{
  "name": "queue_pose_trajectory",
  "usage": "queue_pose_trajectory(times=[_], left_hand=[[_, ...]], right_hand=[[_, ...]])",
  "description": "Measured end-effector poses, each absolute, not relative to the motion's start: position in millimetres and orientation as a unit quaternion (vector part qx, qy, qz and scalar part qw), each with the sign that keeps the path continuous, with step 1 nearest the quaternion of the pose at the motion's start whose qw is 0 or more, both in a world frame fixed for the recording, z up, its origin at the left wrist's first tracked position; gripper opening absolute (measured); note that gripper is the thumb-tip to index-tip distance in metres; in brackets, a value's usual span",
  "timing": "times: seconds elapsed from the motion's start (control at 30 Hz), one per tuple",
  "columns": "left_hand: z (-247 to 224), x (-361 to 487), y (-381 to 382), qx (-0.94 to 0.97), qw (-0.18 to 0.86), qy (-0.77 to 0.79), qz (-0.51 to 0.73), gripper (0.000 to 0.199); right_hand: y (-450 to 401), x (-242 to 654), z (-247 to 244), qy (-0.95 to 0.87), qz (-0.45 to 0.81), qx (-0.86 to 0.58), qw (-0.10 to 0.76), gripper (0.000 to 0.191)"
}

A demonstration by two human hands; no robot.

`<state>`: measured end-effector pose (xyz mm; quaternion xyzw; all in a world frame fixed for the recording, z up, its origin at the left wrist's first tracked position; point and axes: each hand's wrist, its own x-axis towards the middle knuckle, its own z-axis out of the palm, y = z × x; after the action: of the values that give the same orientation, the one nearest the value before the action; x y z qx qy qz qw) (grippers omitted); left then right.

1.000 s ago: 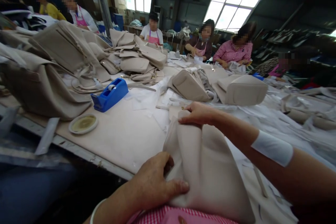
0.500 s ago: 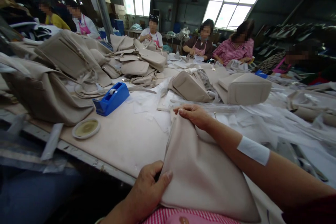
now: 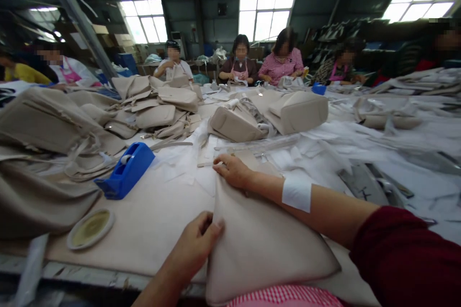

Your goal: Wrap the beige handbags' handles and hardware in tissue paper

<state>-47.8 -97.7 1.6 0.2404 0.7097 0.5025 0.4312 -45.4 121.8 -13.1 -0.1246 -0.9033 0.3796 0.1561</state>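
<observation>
A pale beige leather bag (image 3: 266, 240) lies in front of me, its lower end against my pink checked apron (image 3: 288, 297). My left hand (image 3: 198, 240) grips its left edge, thumb on the near face and fingers curled behind. At the bag's upper corner, my right hand (image 3: 232, 170) pinches the edge between thumb and fingers. A white patch (image 3: 296, 194) is stuck on my right forearm. What lies behind the bag's left edge is hidden.
A blue tape dispenser (image 3: 129, 170) and a round shallow dish (image 3: 90, 229) stand to the left. Beige bags (image 3: 154, 110) are heaped behind, with two more bags (image 3: 298, 111) further right. Metal tools (image 3: 374, 184) lie among white sheets. Several people sit across the table.
My view has turned to the right, so things appear shifted left. Both hands keep their hold on the bag, which now lies a little flatter.
</observation>
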Motion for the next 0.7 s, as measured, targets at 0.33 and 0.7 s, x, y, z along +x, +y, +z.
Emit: queue_pose_trajectory(times=[0.33, 0.7], left_hand=[[-5.2, -75.5, -23.5, 0.299, 0.225, 0.87, 0.321, 0.036], [-13.8, -60.1, -21.7, 0.325, 0.108, 0.93, 0.132, 0.057]], right_hand=[[163.6, 89.3, 26.1, -0.911, 0.21, -0.268, 0.232, 0.057], [162.0, 137.2, -49.6, -0.814, 0.435, -0.358, 0.14, 0.041]])
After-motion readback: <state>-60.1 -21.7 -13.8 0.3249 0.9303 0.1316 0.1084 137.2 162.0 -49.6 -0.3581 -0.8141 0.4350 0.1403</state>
